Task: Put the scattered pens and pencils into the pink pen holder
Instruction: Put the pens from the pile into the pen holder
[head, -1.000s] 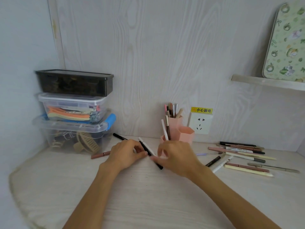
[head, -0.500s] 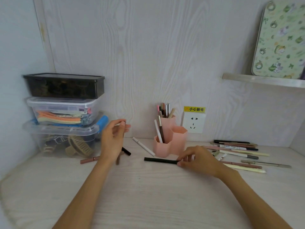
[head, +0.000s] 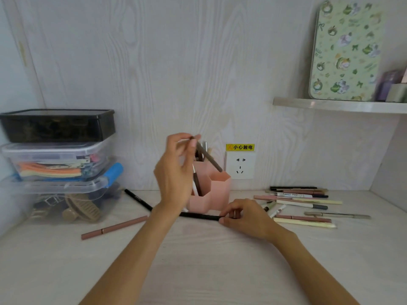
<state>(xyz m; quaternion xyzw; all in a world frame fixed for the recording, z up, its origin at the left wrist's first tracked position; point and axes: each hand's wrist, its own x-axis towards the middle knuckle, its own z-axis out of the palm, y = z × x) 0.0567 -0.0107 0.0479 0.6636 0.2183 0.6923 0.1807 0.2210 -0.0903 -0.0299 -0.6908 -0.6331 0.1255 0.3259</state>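
Hiding pink pen holder (head: 217, 194): left hand (head: 174, 172)

Two bits of writing you can read here.
Beyond your right hand (head: 246, 216), the yellow sticker (head: 240, 147) above the wall socket (head: 240, 165) reads "小心触电"; farther right, a white pen (head: 294, 194) in the pile says "SWEET MINT".
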